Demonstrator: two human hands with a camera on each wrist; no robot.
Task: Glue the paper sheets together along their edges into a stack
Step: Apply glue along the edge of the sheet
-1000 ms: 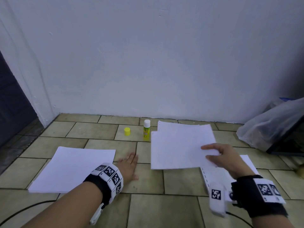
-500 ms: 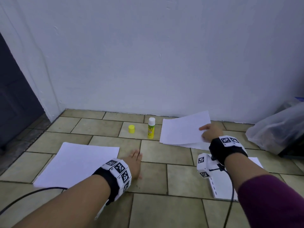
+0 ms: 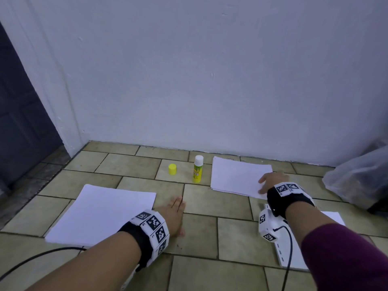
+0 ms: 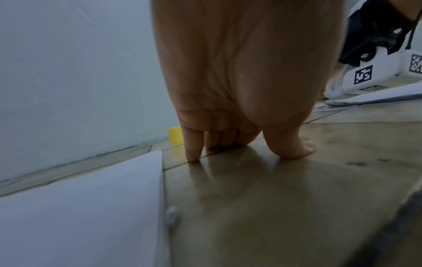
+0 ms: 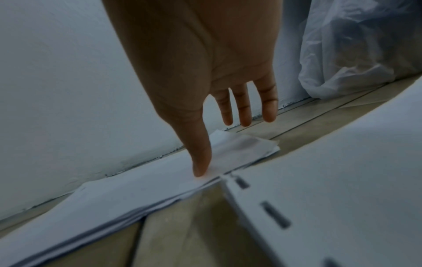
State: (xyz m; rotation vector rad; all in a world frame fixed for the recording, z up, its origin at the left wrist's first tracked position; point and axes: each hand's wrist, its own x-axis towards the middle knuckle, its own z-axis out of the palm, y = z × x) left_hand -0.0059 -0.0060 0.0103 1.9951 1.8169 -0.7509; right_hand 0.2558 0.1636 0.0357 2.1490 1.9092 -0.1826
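A loose pile of white sheets (image 3: 235, 177) lies on the tiled floor near the wall. My right hand (image 3: 270, 181) rests on its right edge; in the right wrist view the thumb (image 5: 200, 162) presses the top sheet (image 5: 137, 189) and the other fingers are straight, above the floor. An uncapped yellow glue stick (image 3: 197, 170) stands left of the pile, with its yellow cap (image 3: 172, 169) beside it. A second white stack (image 3: 100, 213) lies at front left. My left hand (image 3: 174, 215) lies flat on the floor beside it, fingertips (image 4: 193, 155) on the tile.
A white sheet with slots along its edge (image 3: 294, 248) lies under my right forearm. A clear plastic bag (image 3: 357, 181) is bunched at the right by the wall. A black cable (image 3: 31, 259) crosses the floor at lower left. A dark door (image 3: 19, 114) is on the left.
My right hand carried a sheet from the middle of the floor out to the far pile and laid it flat on top. The left hand stayed where it was.
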